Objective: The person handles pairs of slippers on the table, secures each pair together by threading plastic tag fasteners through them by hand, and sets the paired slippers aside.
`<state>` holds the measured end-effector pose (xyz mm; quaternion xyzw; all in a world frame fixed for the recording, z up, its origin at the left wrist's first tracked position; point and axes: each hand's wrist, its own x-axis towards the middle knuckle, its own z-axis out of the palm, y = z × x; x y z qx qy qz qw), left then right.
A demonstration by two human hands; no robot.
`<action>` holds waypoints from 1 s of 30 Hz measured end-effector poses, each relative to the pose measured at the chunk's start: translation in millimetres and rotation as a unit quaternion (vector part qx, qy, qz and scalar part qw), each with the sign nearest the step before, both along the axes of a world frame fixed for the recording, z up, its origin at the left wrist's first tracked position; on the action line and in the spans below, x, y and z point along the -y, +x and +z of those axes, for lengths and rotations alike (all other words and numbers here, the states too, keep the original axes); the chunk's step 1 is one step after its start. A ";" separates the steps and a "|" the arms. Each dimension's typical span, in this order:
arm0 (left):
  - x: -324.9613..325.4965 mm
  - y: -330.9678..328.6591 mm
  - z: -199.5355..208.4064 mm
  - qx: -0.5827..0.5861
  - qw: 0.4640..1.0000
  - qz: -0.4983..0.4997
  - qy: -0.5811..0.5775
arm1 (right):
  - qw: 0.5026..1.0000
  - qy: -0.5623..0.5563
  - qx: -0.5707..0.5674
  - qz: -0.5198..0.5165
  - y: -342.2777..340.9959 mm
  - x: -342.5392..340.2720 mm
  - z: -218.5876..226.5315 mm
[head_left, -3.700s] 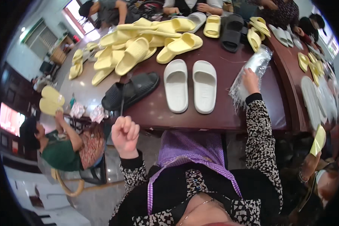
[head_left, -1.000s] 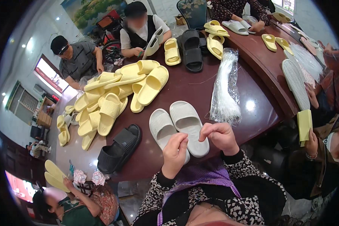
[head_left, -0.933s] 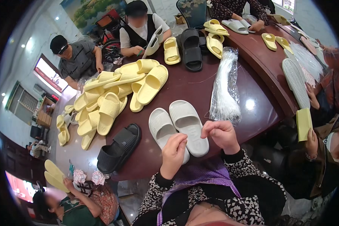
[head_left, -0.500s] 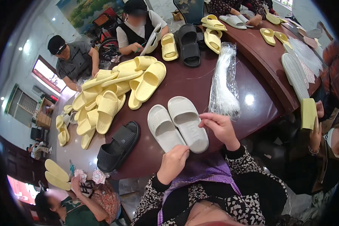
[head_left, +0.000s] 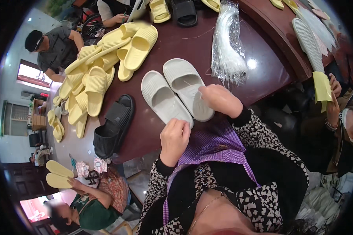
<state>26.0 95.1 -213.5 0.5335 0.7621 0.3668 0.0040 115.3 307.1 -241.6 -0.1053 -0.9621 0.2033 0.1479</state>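
A pair of light grey slide slippers lies side by side in front of me: the left slipper (head_left: 166, 102) and the right slipper (head_left: 184, 74), toes pointing away. My left hand (head_left: 174, 141) is closed, fingertips together at the heel of the left slipper; what it pinches is hidden. Over the footbed of the right slipper, my right hand (head_left: 222, 101) is closed in a pinch; what sits between its fingers is too small to make out. Thin pale lines show near the right slipper's strap opening. Left of the pair rests a black slide slipper (head_left: 113, 127).
Yellow slippers (head_left: 96, 84) are heaped at the left of the dark red table (head_left: 176, 43). A plastic-wrapped bundle of clear strands (head_left: 227, 47) lies at the far right. Co-workers sit around; one at right holds a yellow sheet (head_left: 321, 88), another at lower left yellow soles (head_left: 59, 174).
The view has tilted down, so the table things sit higher. My right hand has turned, its fingers curling closed over the right slipper. My left hand stays by the left heel.
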 end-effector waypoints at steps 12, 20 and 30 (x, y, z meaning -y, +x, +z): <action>-22.3 -12.6 -15.1 -0.109 0.985 0.112 -0.075 | 0.995 -0.028 -0.091 0.016 -42.0 3.9 -3.1; -31.9 0.6 -16.9 -0.126 0.987 0.080 -0.064 | 0.985 0.020 -0.129 0.110 -32.4 5.1 -5.3; -26.5 4.6 -4.6 -0.137 0.985 0.081 -0.068 | 0.990 0.054 -0.100 0.086 -41.0 -8.8 -3.1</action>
